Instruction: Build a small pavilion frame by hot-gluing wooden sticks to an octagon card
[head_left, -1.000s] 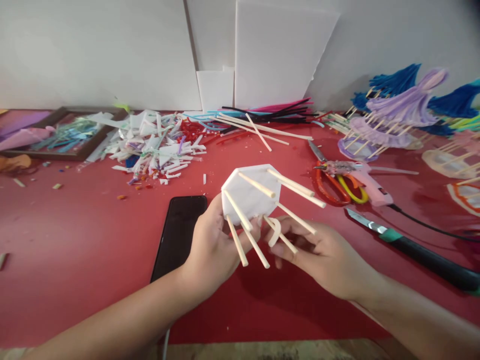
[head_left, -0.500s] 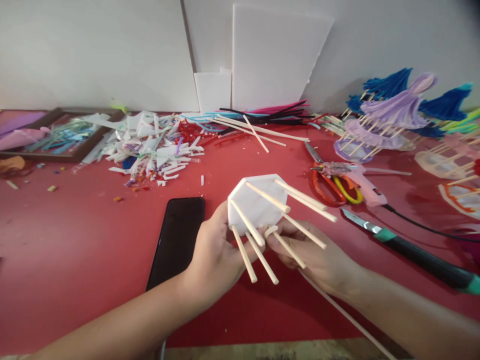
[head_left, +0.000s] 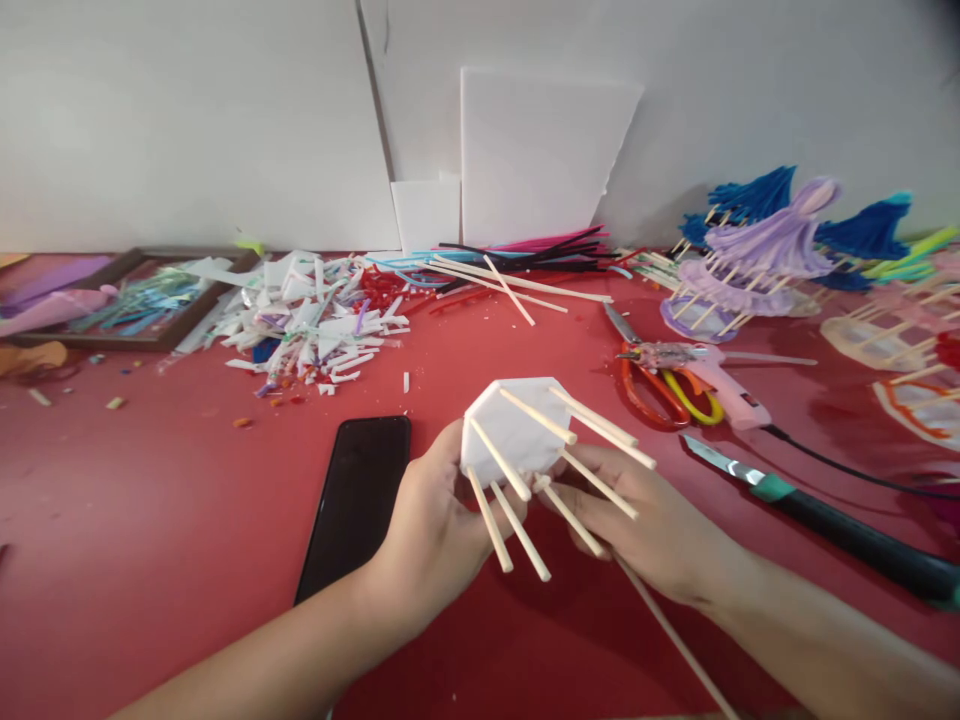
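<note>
A white foam octagon (head_left: 506,430) with several short wooden sticks (head_left: 540,415) standing out from its edge is held up over the red table. My left hand (head_left: 431,500) grips it by its left and lower side, with the fingers partly hidden behind it. At its lower right, my right hand (head_left: 630,505) pinches a cream pipe cleaner (head_left: 667,620) close to the foot of one stick. A bit of the cream strand curls round that stick, and its long tail runs down to the bottom edge. Some right fingertips are hidden behind the sticks.
A black phone (head_left: 356,500) lies left of the hands. On the right are a pink glue gun (head_left: 727,380), orange-handled scissors (head_left: 652,395) and a utility knife (head_left: 825,520), blade out. White scraps (head_left: 307,310), pipe cleaners (head_left: 525,255) and small lilac pagoda-like models (head_left: 772,240) stand behind.
The camera view has tilted up slightly, so the background sits lower. The cream loop at the stick's foot looks smaller and tighter, and the right hand has shifted slightly.
</note>
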